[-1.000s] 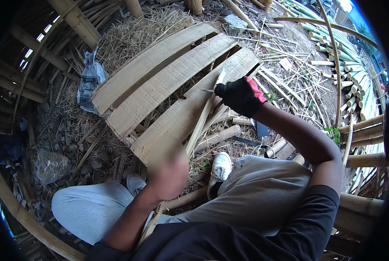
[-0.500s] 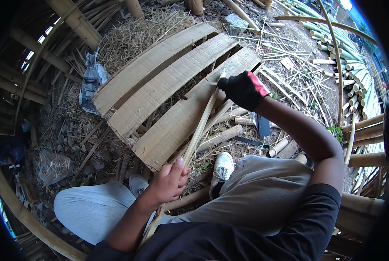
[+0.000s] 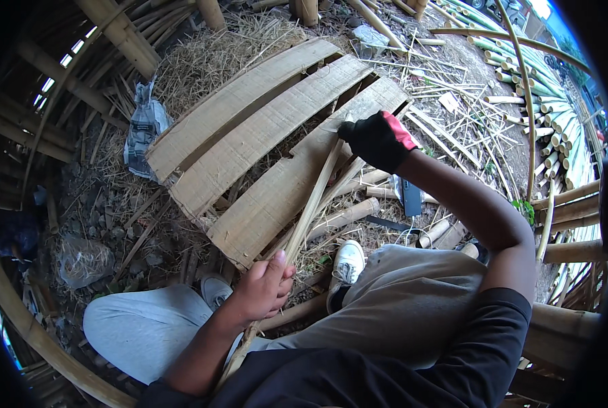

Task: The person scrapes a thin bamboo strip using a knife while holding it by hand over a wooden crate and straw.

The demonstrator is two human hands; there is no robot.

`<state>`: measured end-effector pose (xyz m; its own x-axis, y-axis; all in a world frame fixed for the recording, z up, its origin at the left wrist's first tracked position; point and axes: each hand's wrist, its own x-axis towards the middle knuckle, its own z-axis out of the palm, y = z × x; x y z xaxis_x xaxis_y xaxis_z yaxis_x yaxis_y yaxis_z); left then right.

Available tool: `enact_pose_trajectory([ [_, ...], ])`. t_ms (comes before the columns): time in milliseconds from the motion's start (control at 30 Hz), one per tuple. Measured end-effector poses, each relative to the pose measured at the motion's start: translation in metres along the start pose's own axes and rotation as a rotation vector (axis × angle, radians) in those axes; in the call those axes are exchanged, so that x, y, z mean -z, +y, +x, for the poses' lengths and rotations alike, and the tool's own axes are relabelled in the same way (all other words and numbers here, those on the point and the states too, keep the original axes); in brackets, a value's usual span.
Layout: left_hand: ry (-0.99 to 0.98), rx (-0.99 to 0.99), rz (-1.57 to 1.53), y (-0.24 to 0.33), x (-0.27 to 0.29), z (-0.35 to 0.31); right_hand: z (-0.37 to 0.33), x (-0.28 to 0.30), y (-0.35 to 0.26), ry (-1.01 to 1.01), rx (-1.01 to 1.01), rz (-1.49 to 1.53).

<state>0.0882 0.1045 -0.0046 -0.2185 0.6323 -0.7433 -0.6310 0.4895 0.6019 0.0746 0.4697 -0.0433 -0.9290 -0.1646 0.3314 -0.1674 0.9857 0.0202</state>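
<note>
My bare left hand (image 3: pixel 261 289) is closed round a bundle of thin split bamboo strips (image 3: pixel 310 204). The strips slant from my lap up across the near plank of a slatted wooden platform (image 3: pixel 253 221). At their far end is my right hand (image 3: pixel 377 141), in a black glove with a red back. Its fingers are curled closed beside the strip ends. A thin pale, blade-like sliver (image 3: pixel 333 123) shows by its fingertips, but the glove hides most of what it grips.
Cut bamboo pieces (image 3: pixel 344 216) and a dark phone-like slab (image 3: pixel 411 197) with a cable lie right of the planks. A printed sack (image 3: pixel 144 132) stands at the left, straw (image 3: pixel 215 64) behind. Stacked bamboo poles (image 3: pixel 552 129) fill the far right. My shoe (image 3: pixel 348 262) is close to the platform.
My right hand has shifted very slightly at the far end of the strips, and the pale sliver beside it shows less. My left hand keeps its hold in nearly the same place.
</note>
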Motion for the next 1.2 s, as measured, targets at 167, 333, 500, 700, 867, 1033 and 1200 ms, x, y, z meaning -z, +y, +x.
enact_pose_trajectory([
  [167, -0.030, -0.023, 0.029, 0.000, -0.009, -0.001, -0.022, -0.011, 0.094, -0.118, -0.379, -0.309],
  [333, -0.026, 0.006, 0.006, -0.003, -0.003, 0.001, -0.012, 0.010, 0.008, -0.100, -0.234, -0.258],
  [500, -0.006, -0.044, 0.012, -0.008, 0.000, 0.003, -0.021, 0.051, -0.108, -0.137, -0.045, 0.158],
  [700, 0.030, -0.035, 0.061, -0.005, -0.006, 0.004, -0.024, 0.013, -0.062, 0.028, -0.073, 0.077],
  [867, 0.028, -0.026, 0.032, -0.010, -0.002, 0.001, -0.034, 0.029, -0.105, 0.067, -0.155, 0.404],
  [1033, 0.009, -0.043, 0.056, -0.008, -0.008, 0.004, -0.026, -0.002, -0.020, -0.062, -0.144, -0.039],
  [1200, 0.015, -0.007, 0.015, -0.005, -0.003, 0.001, -0.027, 0.025, -0.086, -0.084, -0.197, 0.445],
])
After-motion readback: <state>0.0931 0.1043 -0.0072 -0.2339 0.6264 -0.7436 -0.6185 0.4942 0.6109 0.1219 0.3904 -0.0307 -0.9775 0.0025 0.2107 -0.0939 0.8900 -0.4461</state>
